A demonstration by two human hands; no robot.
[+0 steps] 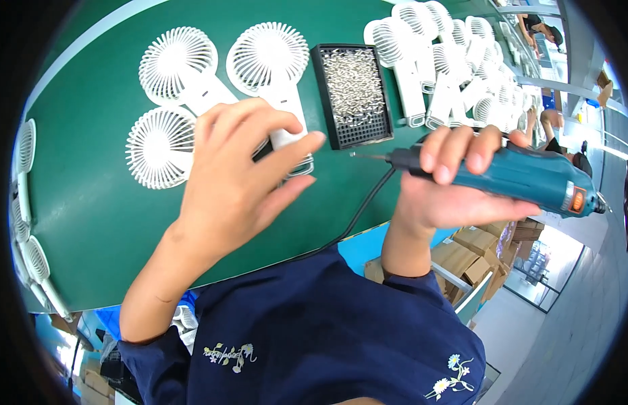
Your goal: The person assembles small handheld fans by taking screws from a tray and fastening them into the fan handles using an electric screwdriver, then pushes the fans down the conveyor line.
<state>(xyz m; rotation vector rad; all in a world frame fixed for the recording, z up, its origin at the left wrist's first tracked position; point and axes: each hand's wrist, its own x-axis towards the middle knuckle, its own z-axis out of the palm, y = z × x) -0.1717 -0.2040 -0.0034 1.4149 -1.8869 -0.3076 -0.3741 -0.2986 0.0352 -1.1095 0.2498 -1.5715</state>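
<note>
My right hand (439,196) grips a teal electric screwdriver (537,177), its thin bit pointing left just below the black tray (365,140) of small silver screws (356,88). My left hand (233,169) hovers over the handles of white handheld fans, thumb and fingers apart, with nothing visibly held. One fan (268,57) lies with its handle running down behind my left fingers, which partly hide it. Two more fans (179,64) (160,147) lie to its left; my hand covers part of the lower one.
Many white fans (456,64) are heaped at the back right of the green table (111,229). Several more fans (36,260) lie along the left edge. A black cord (358,214) runs below the screwdriver. Cardboard boxes (466,253) stand beyond the near edge; other people are at far right.
</note>
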